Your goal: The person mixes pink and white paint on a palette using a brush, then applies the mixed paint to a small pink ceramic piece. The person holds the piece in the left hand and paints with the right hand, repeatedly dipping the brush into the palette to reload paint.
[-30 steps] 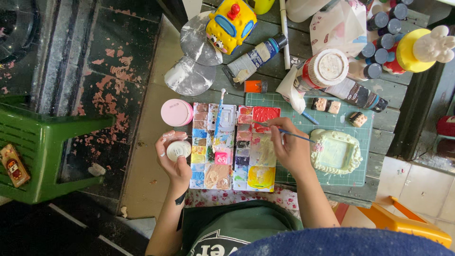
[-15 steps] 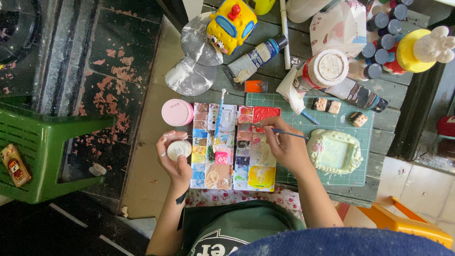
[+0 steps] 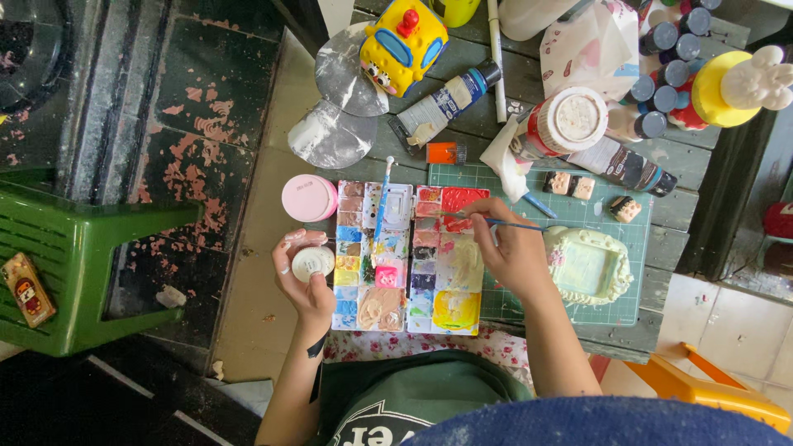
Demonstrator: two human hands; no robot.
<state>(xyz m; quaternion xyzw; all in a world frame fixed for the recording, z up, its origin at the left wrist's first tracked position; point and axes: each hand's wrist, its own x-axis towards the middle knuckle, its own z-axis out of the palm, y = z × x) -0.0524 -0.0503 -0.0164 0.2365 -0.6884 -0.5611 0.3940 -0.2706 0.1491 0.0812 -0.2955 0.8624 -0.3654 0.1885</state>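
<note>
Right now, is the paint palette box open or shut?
Open. The palette box lies spread flat in two halves, paint wells facing up; the right hand dips a brush into its red well.

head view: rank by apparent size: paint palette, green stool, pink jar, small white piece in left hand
1. Green stool, partly cut off by the frame edge
2. Paint palette
3. Pink jar
4. White piece in the left hand, partly covered by fingers

The stool sits lower, farther from the camera, so it is likely larger still.
</note>
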